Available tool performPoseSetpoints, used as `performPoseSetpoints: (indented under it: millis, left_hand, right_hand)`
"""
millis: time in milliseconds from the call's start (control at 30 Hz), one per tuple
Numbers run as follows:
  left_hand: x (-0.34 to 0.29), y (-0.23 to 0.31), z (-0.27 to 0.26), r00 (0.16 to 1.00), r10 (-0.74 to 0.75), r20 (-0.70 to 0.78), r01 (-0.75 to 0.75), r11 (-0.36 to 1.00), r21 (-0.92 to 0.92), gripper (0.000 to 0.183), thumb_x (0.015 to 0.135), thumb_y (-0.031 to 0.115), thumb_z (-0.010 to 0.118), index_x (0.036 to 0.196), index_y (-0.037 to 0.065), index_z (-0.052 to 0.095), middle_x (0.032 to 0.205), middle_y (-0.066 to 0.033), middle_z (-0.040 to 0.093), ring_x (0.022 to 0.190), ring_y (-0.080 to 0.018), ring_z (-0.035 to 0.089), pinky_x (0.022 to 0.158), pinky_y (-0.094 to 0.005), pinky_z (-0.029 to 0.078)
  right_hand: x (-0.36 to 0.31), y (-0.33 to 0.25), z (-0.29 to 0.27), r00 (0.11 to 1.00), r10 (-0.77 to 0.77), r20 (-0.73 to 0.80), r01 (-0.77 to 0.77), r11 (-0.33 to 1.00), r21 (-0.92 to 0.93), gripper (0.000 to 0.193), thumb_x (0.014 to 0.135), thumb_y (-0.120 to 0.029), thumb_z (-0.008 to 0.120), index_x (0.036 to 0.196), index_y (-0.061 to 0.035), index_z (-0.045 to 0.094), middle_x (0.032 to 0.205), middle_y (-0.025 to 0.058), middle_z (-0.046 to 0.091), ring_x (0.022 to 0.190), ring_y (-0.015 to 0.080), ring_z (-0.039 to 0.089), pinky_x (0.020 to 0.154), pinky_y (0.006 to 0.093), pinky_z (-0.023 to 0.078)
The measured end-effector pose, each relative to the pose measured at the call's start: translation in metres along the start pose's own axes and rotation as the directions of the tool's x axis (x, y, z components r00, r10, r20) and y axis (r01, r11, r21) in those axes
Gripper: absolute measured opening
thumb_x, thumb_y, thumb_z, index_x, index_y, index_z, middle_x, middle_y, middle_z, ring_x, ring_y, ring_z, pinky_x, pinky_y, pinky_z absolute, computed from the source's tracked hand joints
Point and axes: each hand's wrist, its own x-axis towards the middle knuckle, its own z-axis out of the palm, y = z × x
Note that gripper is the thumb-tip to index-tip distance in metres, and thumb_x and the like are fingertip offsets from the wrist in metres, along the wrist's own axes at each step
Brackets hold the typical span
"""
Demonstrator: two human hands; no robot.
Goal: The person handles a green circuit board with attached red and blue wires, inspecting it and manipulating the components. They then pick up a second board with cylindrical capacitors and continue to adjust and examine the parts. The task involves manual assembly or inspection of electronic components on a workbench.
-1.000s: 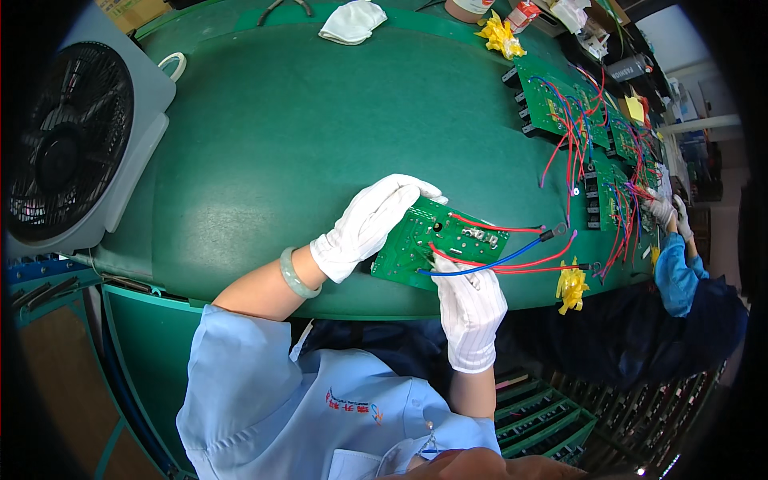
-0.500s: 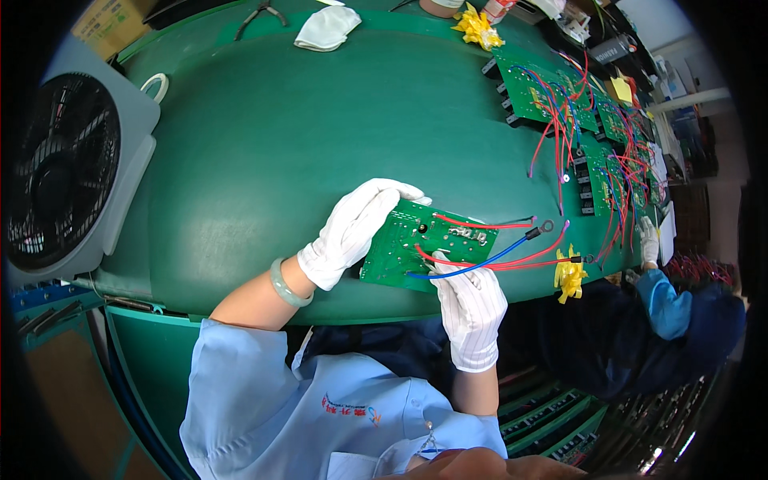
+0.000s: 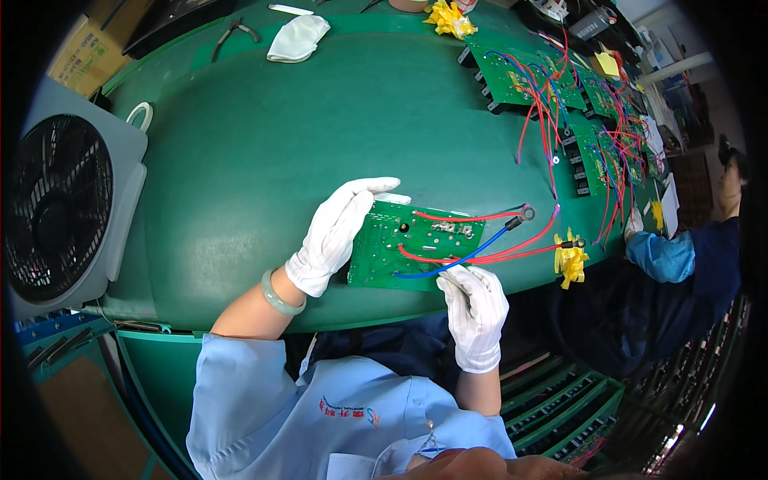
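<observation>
A green circuit board (image 3: 376, 258) is held tilted above the near edge of the table, its soldered side showing. Red wires (image 3: 468, 218) and a blue wire (image 3: 480, 250) run from it to the right and end in ring terminals. My left hand (image 3: 336, 232), in a white glove, is closed around the board's left edge, the fingers reaching behind its upper corner. At the lower right corner, my right hand (image 3: 477, 314), also gloved, pinches the board's edge just below the wires. Its fingertips are partly hidden there.
More wired circuit boards (image 3: 520, 84) lie at the far right. A yellow bundle (image 3: 570, 264) sits right of the wires; another yellow bundle (image 3: 450, 19) is at the back. A fan (image 3: 60, 208) stands left. Pliers (image 3: 234, 36) and white cloth (image 3: 298, 38) lie far off. A co-worker's blue sleeve (image 3: 662, 258) shows right.
My right hand has slid off the board's face, beside the wires, down to its lower right corner. My left hand keeps its hold. The whole view has shifted somewhat.
</observation>
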Motion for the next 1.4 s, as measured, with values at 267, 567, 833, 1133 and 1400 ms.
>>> performPoseSetpoints:
  millis: [267, 567, 833, 1133, 1400]
  left_hand:
    - [-0.003, 0.0, 0.005, 1.0, 0.014, -0.028, -0.012, 0.997, 0.08, 0.039, 0.103, 0.008, 0.051, 0.139, -0.007, 0.045, 0.127, -0.0225, 0.063, 0.115, -0.0218, 0.064, 0.102, -0.0359, 0.05]
    - [-0.006, -0.001, 0.008, 0.998, 0.014, -0.063, -0.008, 0.996, 0.091, 0.043, 0.098, -0.002, 0.057, 0.139, -0.007, 0.044, 0.126, -0.0214, 0.064, 0.113, -0.0189, 0.063, 0.098, -0.0315, 0.052]
    - [-0.005, -0.003, 0.009, 0.998, 0.03, -0.057, -0.025, 0.996, 0.091, 0.044, 0.098, -0.002, 0.058, 0.14, -0.006, 0.045, 0.125, -0.0205, 0.064, 0.113, -0.0178, 0.063, 0.101, -0.0312, 0.05]
    - [-0.008, -0.001, 0.006, 0.998, 0.017, -0.063, -0.013, 0.998, 0.067, 0.044, 0.098, -0.002, 0.058, 0.139, -0.007, 0.045, 0.125, -0.0206, 0.064, 0.113, -0.0183, 0.063, 0.1, -0.0317, 0.051]
    - [0.006, 0.003, 0.0, 0.962, -0.128, -0.243, 0.147, 0.987, 0.062, 0.041, 0.096, 0.008, 0.066, 0.134, -0.004, 0.054, 0.123, -0.0151, 0.068, 0.11, -0.0167, 0.064, 0.099, -0.0302, 0.05]
  right_hand:
    - [0.013, -0.016, 0.01, 0.995, -0.027, -0.101, 0.011, 0.988, -0.156, 0.029, 0.075, 0.002, 0.08, 0.103, -0.002, 0.072, 0.093, 0.0113, 0.071, 0.08, 0.0298, 0.068, 0.069, 0.0368, 0.055]
    - [0.022, -0.019, 0.019, 0.997, -0.001, -0.08, -0.014, 0.982, -0.19, 0.039, 0.076, 0.001, 0.077, 0.114, -0.0028, 0.073, 0.095, 0.0098, 0.071, 0.08, 0.0275, 0.068, 0.067, 0.0351, 0.054]
    - [0.023, -0.013, 0.018, 0.994, -0.064, -0.088, 0.047, 0.982, -0.183, 0.042, 0.074, 0.001, 0.077, 0.115, -0.006, 0.074, 0.1, 0.0075, 0.074, 0.083, 0.0249, 0.07, 0.066, 0.0348, 0.054]
    - [0.025, -0.02, 0.016, 0.997, -0.049, -0.056, 0.039, 0.984, -0.174, 0.042, 0.073, 0.004, 0.076, 0.114, -0.0066, 0.075, 0.092, 0.0067, 0.072, 0.08, 0.0248, 0.069, 0.064, 0.0342, 0.053]
    - [0.019, -0.013, 0.016, 0.996, 0.002, -0.091, -0.011, 0.996, -0.09, 0.027, 0.08, -0.003, 0.076, 0.107, -0.0075, 0.072, 0.094, 0.0074, 0.072, 0.077, 0.0253, 0.069, 0.064, 0.0355, 0.056]
